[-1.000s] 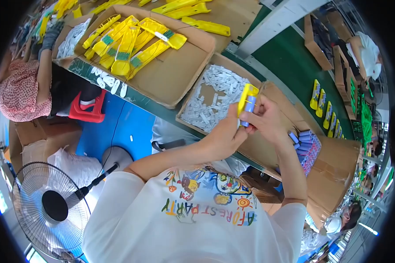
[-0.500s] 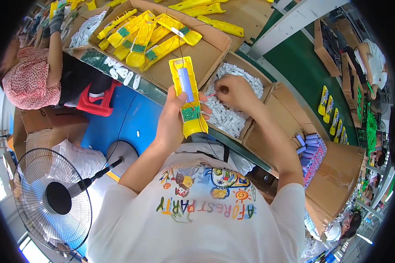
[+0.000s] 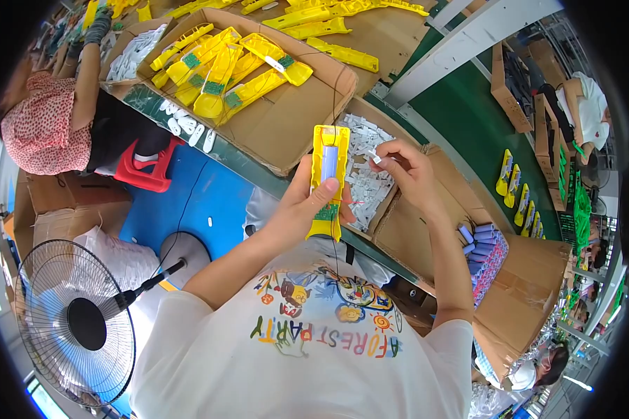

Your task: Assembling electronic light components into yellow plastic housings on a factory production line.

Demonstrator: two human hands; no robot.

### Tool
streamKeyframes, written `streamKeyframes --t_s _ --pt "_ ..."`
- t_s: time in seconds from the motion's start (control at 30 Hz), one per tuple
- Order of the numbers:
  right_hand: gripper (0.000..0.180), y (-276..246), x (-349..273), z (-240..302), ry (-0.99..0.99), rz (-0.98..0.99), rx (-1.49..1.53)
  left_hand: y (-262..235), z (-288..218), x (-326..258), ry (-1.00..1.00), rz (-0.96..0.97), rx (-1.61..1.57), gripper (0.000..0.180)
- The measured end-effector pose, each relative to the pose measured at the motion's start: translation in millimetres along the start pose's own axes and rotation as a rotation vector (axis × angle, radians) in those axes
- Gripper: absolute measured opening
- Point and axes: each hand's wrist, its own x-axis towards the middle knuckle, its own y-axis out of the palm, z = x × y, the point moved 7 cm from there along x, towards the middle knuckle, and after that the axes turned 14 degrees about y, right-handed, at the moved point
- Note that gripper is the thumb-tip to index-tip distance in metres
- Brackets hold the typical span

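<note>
Head cam: L hand point(image 3: 297, 209) grips yellow shell point(image 3: 318, 166) w/ purple cell point(image 3: 329, 159) & green PCB point(image 3: 323, 212), near carton point(image 3: 383, 214) of white pcs point(image 3: 363, 187). R hand point(image 3: 411, 171) pinches 1 small white clip point(image 3: 374, 157), to the shell's right. Risks: clip could drop among lookalikes if fingertip pinch slips; thin red wire point(image 3: 354, 203) poking out R could snag & tug.

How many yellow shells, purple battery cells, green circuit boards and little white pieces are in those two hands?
Yellow plastic shell, left hand: 1
Purple battery cell: 1
Green circuit board: 1
Little white piece, right hand: 1
Total: 4
</note>
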Motion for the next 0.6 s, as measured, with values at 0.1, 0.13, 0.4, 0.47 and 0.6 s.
streamKeyframes --t_s 0.1,0.13,0.4,0.47,0.6 --pt "0.010 -2.6 -4.0 5.4 -0.005 -0.011 0.017 3.9 -2.2 2.1 0.006 -0.009 0.019 0.040" --pt "0.011 -5.9 -4.5 8.8 0.028 -0.058 -0.036 4.1 0.5 3.4 0.006 -0.010 0.019 0.040" --pt "0.011 6.9 -8.0 42.1 0.120 -0.151 -0.087 12.8 19.4 13.2 -0.019 0.162 0.202 0.039" --pt "0.015 4.9 -3.2 36.3 0.161 -0.160 -0.037 16.8 17.4 16.3 -0.043 0.169 0.203 0.039" --pt "0.020 -4.4 -7.8 54.9 0.020 -0.371 -0.230 18.0 14.8 20.3 -0.030 0.228 0.184 0.040"
